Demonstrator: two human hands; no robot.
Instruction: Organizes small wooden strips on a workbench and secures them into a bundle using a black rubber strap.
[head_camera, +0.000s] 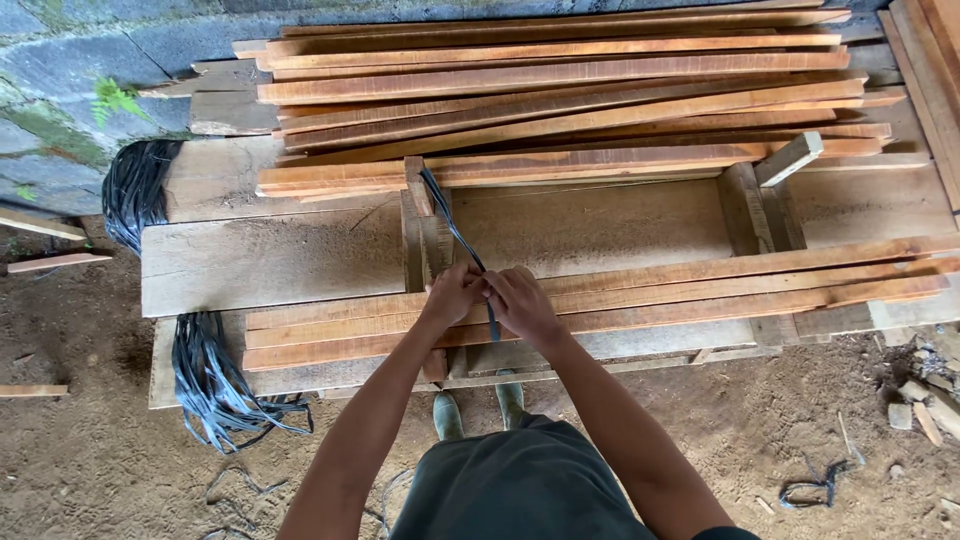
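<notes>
A dark plastic strap (455, 232) runs taut from an upright wooden peg (418, 190) down across a small bundle of wood slats (640, 295) on the plank bench (260, 262), pinched by the left hand (452, 294) and right hand (521, 303), fingers closed on it. It could slip or snap under strain, spilling slats. Behind, a large slat pile (560, 90); spare straps (210, 385) hang left.
</notes>
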